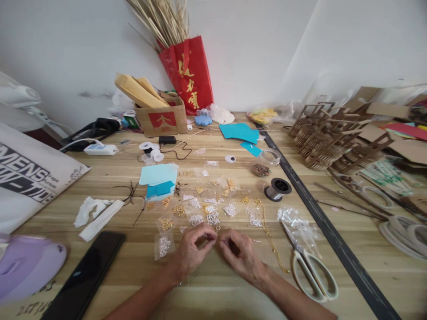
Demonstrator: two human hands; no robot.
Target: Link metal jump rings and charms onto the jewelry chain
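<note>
Low over the front middle of the table, my left hand (196, 246) has its thumb and fingertips pinched together. My right hand (240, 254) faces it, also pinched, with the fingertips close to the left ones. Whatever is between the fingers is too small to make out. Just beyond the fingertips lies a small gold ring (218, 228). Silver beads (212, 218) and several little clear bags of gold and silver findings spread out behind it. A gold chain (271, 240) lies to the right of my right hand, near a bag of silver rings (254, 217).
Scissors (310, 271) and a wire spool (278, 190) lie to the right, before a dark strip (320, 218). Woven baskets (328, 138) crowd the far right. A phone (88, 275) and purple object (30, 266) lie left. A cardboard box (162, 121) and red bag (191, 75) stand behind.
</note>
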